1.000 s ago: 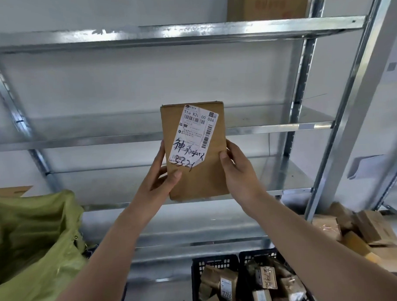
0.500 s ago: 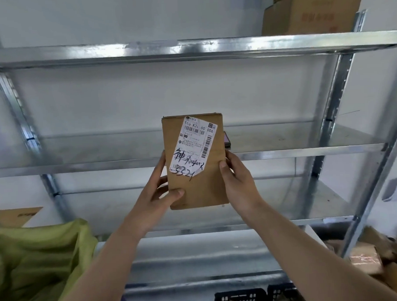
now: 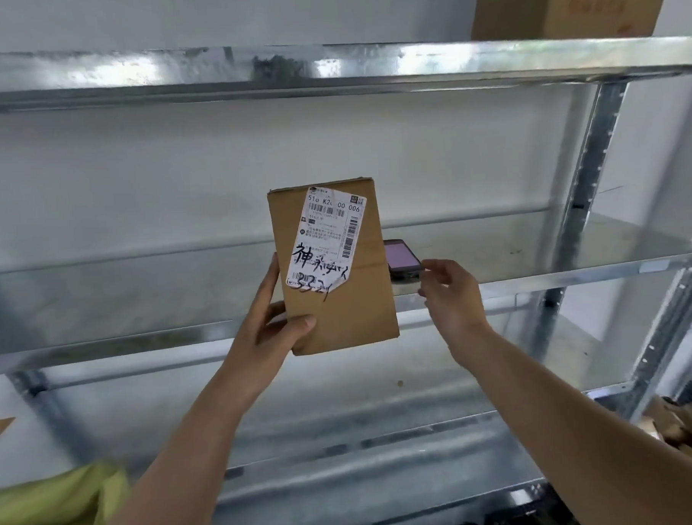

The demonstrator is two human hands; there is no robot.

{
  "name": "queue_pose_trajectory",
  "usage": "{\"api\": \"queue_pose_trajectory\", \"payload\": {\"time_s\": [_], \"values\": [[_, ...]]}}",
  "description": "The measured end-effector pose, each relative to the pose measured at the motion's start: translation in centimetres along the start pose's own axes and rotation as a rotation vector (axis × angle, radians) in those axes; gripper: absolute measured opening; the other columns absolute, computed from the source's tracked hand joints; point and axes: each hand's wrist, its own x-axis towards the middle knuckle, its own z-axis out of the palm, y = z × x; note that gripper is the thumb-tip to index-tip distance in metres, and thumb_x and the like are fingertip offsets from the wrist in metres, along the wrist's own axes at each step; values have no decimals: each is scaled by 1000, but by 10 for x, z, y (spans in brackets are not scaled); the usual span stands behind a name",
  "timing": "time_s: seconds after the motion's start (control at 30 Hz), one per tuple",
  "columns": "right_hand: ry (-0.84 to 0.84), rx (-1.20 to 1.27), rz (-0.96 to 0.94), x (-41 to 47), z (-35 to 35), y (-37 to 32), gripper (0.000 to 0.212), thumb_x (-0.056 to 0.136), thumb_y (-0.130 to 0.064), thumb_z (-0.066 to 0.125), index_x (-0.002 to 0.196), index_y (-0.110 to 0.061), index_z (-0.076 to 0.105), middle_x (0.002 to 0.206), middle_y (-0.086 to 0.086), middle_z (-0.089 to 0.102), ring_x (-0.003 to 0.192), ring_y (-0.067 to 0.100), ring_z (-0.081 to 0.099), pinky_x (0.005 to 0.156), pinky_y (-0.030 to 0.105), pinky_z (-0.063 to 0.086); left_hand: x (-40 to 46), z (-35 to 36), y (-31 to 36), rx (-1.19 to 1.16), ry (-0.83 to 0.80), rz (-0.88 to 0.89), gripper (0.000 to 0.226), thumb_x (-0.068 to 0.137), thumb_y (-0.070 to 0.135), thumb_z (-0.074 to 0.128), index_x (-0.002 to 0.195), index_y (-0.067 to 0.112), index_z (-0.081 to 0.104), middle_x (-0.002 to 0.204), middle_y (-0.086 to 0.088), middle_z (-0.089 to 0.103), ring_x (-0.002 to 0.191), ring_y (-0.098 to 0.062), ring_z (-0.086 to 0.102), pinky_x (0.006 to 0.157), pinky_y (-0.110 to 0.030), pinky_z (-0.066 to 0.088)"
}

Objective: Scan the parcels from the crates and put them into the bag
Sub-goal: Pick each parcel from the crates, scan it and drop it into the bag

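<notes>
White label (image 3: 327,239) on the brown parcel (image 3: 338,302) — printed "00 006", handwritten "神"

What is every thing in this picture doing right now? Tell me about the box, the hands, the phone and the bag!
Parcel: held upright in the air, label facing the camera.
Left hand: grips the parcel's lower left edge, thumb on its front.
Right hand: off the parcel, fingers loosely curled beside the phone, holding nothing.
Phone: lying flat on the metal shelf, screen lit.
Green bag: low on the left, only partly in view.
</notes>
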Motion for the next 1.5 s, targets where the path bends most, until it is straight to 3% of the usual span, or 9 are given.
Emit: {"api": "queue_pose_trajectory", "payload": {"time_s": [0.07, 0.27, 0.5, 0.8, 0.97, 1.1, 1.23, 1.33, 1.5], "values": [[25, -74, 10, 31, 8, 4, 31, 99, -15, 54, 125, -24, 68, 111, -6, 70, 90, 16, 64, 73, 30, 50, 20, -1, -5, -3, 1, -3, 88, 100, 10, 69, 156, 63, 27, 120, 18, 74, 112, -4, 70, 86, -28, 62], [-54, -437, 60, 128, 44, 25, 46, 95, -31, 68, 134, -9, 61, 112, 5, 61, 107, 29, 57, 83, 32, 40, 82, -6, -23, -13, 53, -7, 87, 97, 15, 73, 152, 68, 32, 123, 20, 74, 114, 0, 70, 86, -23, 61], [-179, -724, 73, 187, 79, 48, 66, 81, -61, 75, 118, -12, 54, 105, 9, 65, 98, 35, 61, 81, 39, 52, 127, -8, -33, -50, 94, -14, 85, 95, 17, 74, 154, 64, 34, 129, 8, 73, 119, -10, 70, 93, -29, 59], [-165, -916, 48, 195, 87, 36, 74, 73, -54, 85, 122, -10, 53, 119, 12, 65, 115, 39, 63, 81, 38, 44, 138, -17, -28, 16, 53, 29, 87, 97, 18, 73, 155, 65, 30, 128, 7, 72, 116, -8, 70, 85, -31, 61], [-171, -837, 53, 183, 84, 28, 78, 71, -53, 89, 118, -7, 47, 109, 11, 67, 100, 34, 64, 68, 35, 44, 124, -27, -20, 42, 54, 33, 88, 96, 24, 77, 155, 67, 27, 133, 8, 70, 118, -6, 68, 97, -39, 60], [-215, -673, 69, 167, 73, 13, 52, 74, -37, 89, 96, -6, 54, 87, 9, 68, 74, 25, 64, 54, 31, 48, 107, -33, -14, 54, 91, 21, 87, 96, 25, 74, 153, 69, 26, 137, 9, 66, 119, -4, 67, 103, -45, 59], [-244, -370, 71, 145, 65, -6, 39, 77, -24, 86, 78, -8, 51, 75, 5, 48, 63, 21, 48, 54, 28, 34, 87, -36, -11, 31, 145, 7, 86, 96, 21, 74, 153, 67, 29, 134, 5, 68, 115, -4, 70, 104, -42, 57], [-312, -127, 79, 123, 58, -21, 33, 76, -22, 89, 90, -3, 66, 79, 8, 58, 69, 23, 59, 59, 29, 45, 74, -36, -7, 34, 158, -3, 86, 96, 24, 75, 152, 69, 28, 134, 6, 66, 112, -1, 69, 100, -37, 58], [-454, 306, 172, 73, 34, -43, 47, 75, -24, 93, 111, -3, 70, 94, 12, 71, 86, 26, 72, 94, 42, 61, 44, -38, 2, 18, 153, -9, 86, 97, 23, 74, 153, 69, 28, 133, 9, 67, 113, -5, 70, 96, -32, 60]]}}
